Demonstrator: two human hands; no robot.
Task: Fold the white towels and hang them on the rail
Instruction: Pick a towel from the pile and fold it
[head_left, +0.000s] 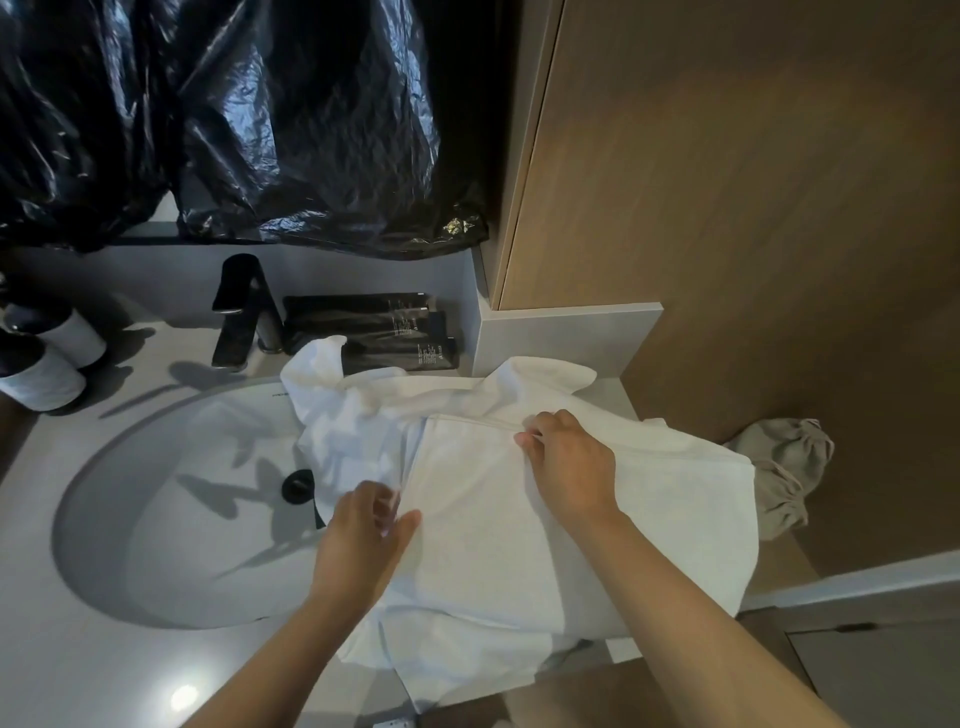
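A white towel (519, 530) lies spread on the counter just right of the sink basin (166, 525), and its left part spills into the bowl beside the black drain (298, 486). The left hand (358, 540) pinches the towel's edge at the basin's right rim. The right hand (569, 467) pinches a hem farther right of the basin. Behind the basin stand a black faucet (244, 312) and black tubes (374, 332), with crumpled black plastic (234, 119) hanging above them. Two black-and-white containers (47, 364) sit at the basin's far left.

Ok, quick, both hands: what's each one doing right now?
Left hand: pinches the white towel at its left edge.
Right hand: pinches the same towel's far hem.
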